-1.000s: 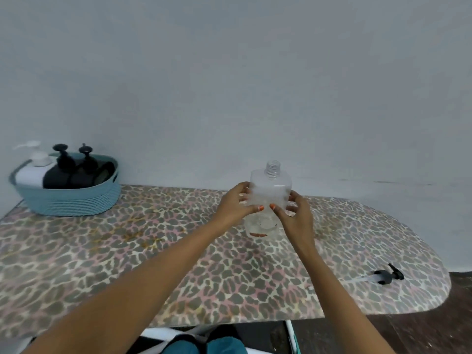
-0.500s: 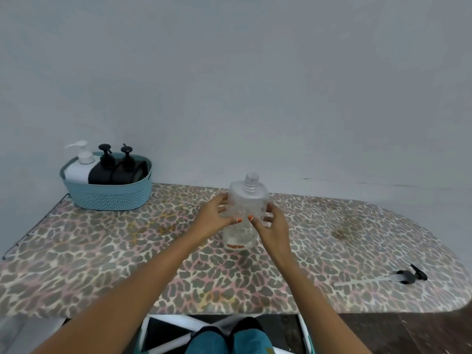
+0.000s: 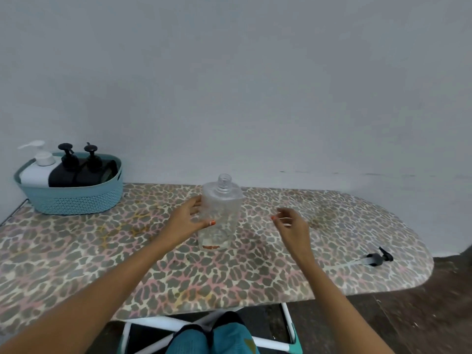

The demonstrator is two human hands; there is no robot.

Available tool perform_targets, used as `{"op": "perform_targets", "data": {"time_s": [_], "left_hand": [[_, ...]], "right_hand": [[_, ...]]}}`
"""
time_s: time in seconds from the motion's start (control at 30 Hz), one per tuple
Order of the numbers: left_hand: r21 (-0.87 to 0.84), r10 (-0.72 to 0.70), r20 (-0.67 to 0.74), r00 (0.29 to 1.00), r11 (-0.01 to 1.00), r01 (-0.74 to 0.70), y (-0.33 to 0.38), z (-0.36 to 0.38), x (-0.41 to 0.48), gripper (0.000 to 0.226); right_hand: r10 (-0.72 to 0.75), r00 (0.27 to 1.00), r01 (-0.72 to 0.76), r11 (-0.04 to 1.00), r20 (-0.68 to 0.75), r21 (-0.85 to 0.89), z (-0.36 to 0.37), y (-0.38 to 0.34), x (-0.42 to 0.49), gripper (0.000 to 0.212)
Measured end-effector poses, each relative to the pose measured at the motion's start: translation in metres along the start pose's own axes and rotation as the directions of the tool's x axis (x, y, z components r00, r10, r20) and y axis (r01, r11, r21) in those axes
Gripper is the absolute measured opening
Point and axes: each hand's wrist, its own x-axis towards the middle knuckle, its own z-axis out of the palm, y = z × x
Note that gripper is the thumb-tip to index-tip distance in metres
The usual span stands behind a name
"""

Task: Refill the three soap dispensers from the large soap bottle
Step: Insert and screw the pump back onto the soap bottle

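Right hand (image 3: 291, 224), relaxed open at three o'clock, has released the uncapped clear plastic bottle (image 3: 221, 213); left hand (image 3: 187, 221) grips it, ready for refilling.

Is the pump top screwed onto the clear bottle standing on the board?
No: the clear bottle shows a bare threaded neck, and a black pump lies apart from it on the ironing board.

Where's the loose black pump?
In the head view the loose pump lies at the right end of the board, well right of the clear bottle.
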Motion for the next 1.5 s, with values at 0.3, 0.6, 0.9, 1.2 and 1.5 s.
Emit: {"op": "perform_targets", "data": {"time_s": [0.3,0.6,0.9,1.2,1.5], "left_hand": [[-0.031,-0.035,-0.001,0.999,0.999,0.035,-0.001,0.001,-0.001,0.068],[-0.003,-0.048,-0.013,0.999,0.999,0.048,0.001,0.003,0.003,0.066],[-0.025,-0.034,-0.012,0.999,0.999,0.034,0.001,0.004,0.003,0.065],[0.003,-0.059,-0.001,0.998,0.998,0.059,0.003,0.002,0.001,0.071],[0.013,-0.053,0.013,0.999,0.999,0.053,0.010,0.002,-0.002,0.071]], "right_hand": [[0.242,0.818,-0.361,0.922,-0.521,-0.138,-0.114,0.092,-0.001,0.028],[0.593,0.600,-0.628,0.765,-0.537,0.143,-0.135,0.154,0.007,0.044],[0.728,0.518,-0.697,0.663,-0.450,0.271,-0.142,0.153,0.017,0.032],[0.589,0.746,-0.327,0.731,-0.312,0.599,-0.127,0.055,0.030,0.044],[0.077,0.923,0.172,0.793,-0.377,0.585,-0.102,-0.132,0.037,0.034]]}}
